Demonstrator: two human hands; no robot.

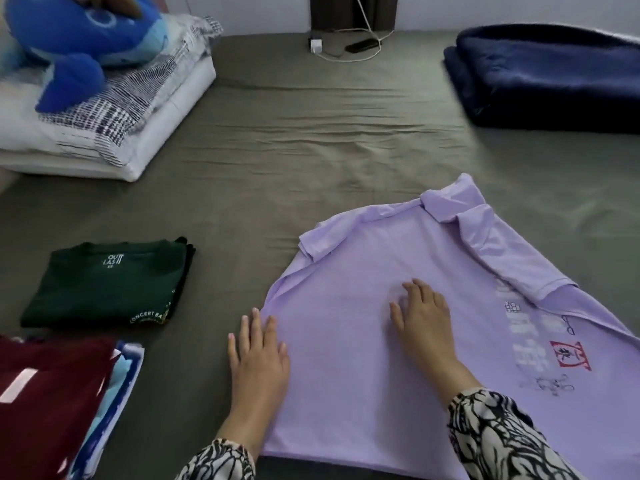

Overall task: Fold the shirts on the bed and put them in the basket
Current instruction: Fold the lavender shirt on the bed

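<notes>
1. Nearest us, our left hand (258, 355) lies flat, fingers straight, on the left edge of a lilac polo shirt (346, 358) spread back-up on the grey-green bed sheet (311, 133).
2. Our right hand (424, 317) presses, fingers released, on the shirt's middle (slightly blurred).
3. At left, a folded dark green shirt (104, 289) lies beyond a maroon-topped stack (52, 393).
4. Far right: a folded navy blanket (554, 81).

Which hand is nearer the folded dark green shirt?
Left. The left hand lies flat at the lilac shirt's left edge, nearest the green shirt; the right hand rests mid-lilac shirt, farther away.
</notes>
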